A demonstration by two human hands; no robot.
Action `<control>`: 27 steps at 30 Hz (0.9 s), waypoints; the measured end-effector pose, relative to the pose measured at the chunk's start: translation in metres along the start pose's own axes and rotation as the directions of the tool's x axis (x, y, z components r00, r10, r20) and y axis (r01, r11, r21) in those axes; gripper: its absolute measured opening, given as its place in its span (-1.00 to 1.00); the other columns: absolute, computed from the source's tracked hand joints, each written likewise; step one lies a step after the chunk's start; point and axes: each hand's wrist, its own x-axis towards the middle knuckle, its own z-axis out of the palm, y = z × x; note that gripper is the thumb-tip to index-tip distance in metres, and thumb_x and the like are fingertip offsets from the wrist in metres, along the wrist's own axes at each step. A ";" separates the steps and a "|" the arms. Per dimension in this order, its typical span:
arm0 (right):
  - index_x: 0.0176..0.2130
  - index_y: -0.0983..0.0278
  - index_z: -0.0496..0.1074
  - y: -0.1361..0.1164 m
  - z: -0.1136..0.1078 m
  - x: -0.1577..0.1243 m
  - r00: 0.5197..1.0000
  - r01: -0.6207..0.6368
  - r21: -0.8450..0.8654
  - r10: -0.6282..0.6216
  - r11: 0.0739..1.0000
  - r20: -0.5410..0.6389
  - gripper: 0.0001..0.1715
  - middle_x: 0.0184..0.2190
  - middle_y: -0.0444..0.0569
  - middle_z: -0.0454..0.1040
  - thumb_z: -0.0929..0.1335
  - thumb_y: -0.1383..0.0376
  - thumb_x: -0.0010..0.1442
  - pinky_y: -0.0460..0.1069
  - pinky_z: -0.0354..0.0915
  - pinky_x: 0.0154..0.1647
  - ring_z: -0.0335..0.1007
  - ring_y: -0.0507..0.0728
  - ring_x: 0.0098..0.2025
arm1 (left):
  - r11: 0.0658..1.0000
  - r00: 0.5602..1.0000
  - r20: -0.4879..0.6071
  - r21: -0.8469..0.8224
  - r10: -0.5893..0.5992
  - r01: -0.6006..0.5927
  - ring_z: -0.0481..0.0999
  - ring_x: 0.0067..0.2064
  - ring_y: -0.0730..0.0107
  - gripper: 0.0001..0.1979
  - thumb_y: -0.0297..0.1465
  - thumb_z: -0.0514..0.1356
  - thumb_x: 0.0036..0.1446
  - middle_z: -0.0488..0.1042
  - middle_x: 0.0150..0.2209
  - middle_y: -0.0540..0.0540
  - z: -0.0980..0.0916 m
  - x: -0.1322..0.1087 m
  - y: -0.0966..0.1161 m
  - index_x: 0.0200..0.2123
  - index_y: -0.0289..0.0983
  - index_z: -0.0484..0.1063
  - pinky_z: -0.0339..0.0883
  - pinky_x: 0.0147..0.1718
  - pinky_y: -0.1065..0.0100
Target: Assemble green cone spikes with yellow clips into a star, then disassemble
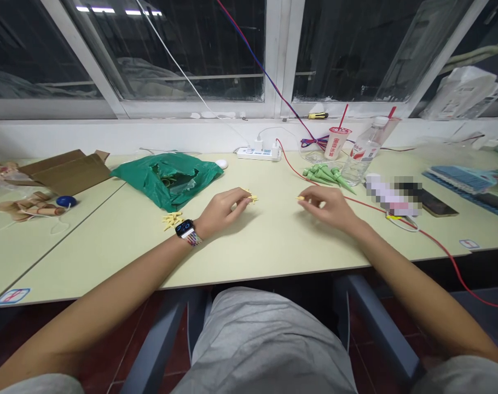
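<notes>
My left hand rests on the pale table with its fingers curled, the fingertips touching a small cluster of yellow pieces. A watch sits on that wrist. My right hand lies to the right, pinching one small yellow piece between thumb and fingertips. A second little heap of yellow pieces lies left of my left wrist. Several green cones lie beyond my right hand.
A crumpled green plastic bag lies at centre left, an open cardboard box further left. A power strip, a cup with a straw, a plastic bottle, a phone and a red cable occupy the back and right.
</notes>
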 end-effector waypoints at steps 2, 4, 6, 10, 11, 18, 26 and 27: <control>-0.26 0.23 0.54 0.017 -0.027 -0.020 0.995 -0.100 -0.101 0.097 0.990 -0.035 -0.63 -0.43 -0.03 0.54 0.39 0.00 0.37 0.01 0.24 -0.40 0.34 0.09 -0.49 | 1.000 1.000 0.004 0.005 -0.022 0.022 0.58 -0.23 0.26 -0.71 -0.25 0.05 0.54 0.60 -0.23 -0.14 -0.003 0.000 -0.006 -0.15 -0.25 0.49 0.39 -0.18 0.26; -0.34 0.23 0.51 0.034 -0.053 -0.043 0.975 -0.220 -0.172 0.224 0.960 0.002 -0.59 -0.51 -0.07 0.49 0.39 -0.02 0.35 0.01 0.20 -0.41 0.31 0.09 -0.50 | 0.999 0.999 0.014 0.008 -0.043 0.043 0.56 -0.26 0.26 -0.68 -0.23 0.05 0.54 0.58 -0.28 -0.12 -0.003 0.000 -0.011 -0.20 -0.25 0.48 0.38 -0.21 0.26; -0.40 0.22 0.47 0.049 -0.073 -0.064 0.935 -0.318 -0.226 0.344 0.921 0.086 -0.55 -0.57 -0.09 0.42 0.41 -0.05 0.32 0.01 0.15 -0.44 0.29 0.09 -0.51 | 0.999 0.998 0.018 0.006 -0.053 0.053 0.55 -0.28 0.27 -0.67 -0.22 0.05 0.54 0.56 -0.30 -0.11 -0.003 0.001 -0.014 -0.23 -0.25 0.48 0.37 -0.23 0.26; -0.36 0.21 0.47 0.061 -0.089 -0.089 0.868 -0.417 -0.270 0.468 0.868 0.166 -0.55 -0.53 -0.09 0.44 0.40 -0.08 0.32 0.00 0.14 -0.43 0.31 0.10 -0.46 | 0.999 0.999 0.006 0.002 -0.041 0.041 0.52 -0.29 0.28 -0.69 -0.22 0.08 0.52 0.56 -0.30 -0.11 -0.001 0.002 -0.014 -0.23 -0.24 0.50 0.36 -0.24 0.26; -0.35 0.21 0.47 0.061 -0.089 -0.090 0.858 -0.428 -0.285 0.485 0.858 0.170 -0.55 -0.52 -0.09 0.45 0.39 -0.08 0.33 0.00 0.14 -0.43 0.32 0.10 -0.45 | 0.999 0.999 0.004 0.004 -0.037 0.037 0.52 -0.30 0.28 -0.70 -0.23 0.09 0.52 0.56 -0.30 -0.11 -0.001 0.001 -0.013 -0.22 -0.24 0.50 0.36 -0.24 0.26; -0.33 0.20 0.47 0.052 -0.081 -0.078 0.845 -0.442 -0.360 0.516 0.822 0.140 -0.64 -0.50 -0.10 0.47 0.41 -0.01 0.31 0.00 0.14 -0.41 0.34 0.11 -0.44 | 0.998 0.999 0.043 0.065 -0.021 0.018 0.51 -0.29 0.27 -0.77 -0.28 0.09 0.50 0.53 -0.28 -0.12 -0.010 -0.001 -0.016 -0.17 -0.23 0.50 0.35 -0.23 0.25; -0.26 0.19 0.53 0.060 -0.079 -0.082 0.843 -0.475 -0.330 0.529 0.816 0.093 -0.60 -0.48 -0.09 0.49 0.41 -0.08 0.30 0.01 0.16 -0.40 0.37 0.12 -0.42 | 0.974 0.990 0.104 0.213 -0.097 0.073 0.54 -0.25 0.24 -0.73 -0.29 0.06 0.47 0.55 -0.23 -0.13 -0.047 -0.007 -0.028 -0.10 -0.24 0.54 0.34 -0.22 0.24; -0.25 0.19 0.53 0.063 -0.078 -0.083 0.846 -0.474 -0.321 0.525 0.820 0.091 -0.58 -0.48 -0.09 0.49 0.41 -0.10 0.30 0.01 0.17 -0.39 0.37 0.12 -0.42 | 0.969 0.985 0.113 0.228 -0.126 0.098 0.55 -0.22 0.23 -0.71 -0.29 0.04 0.48 0.56 -0.18 -0.14 -0.054 -0.011 -0.030 -0.08 -0.24 0.55 0.35 -0.19 0.23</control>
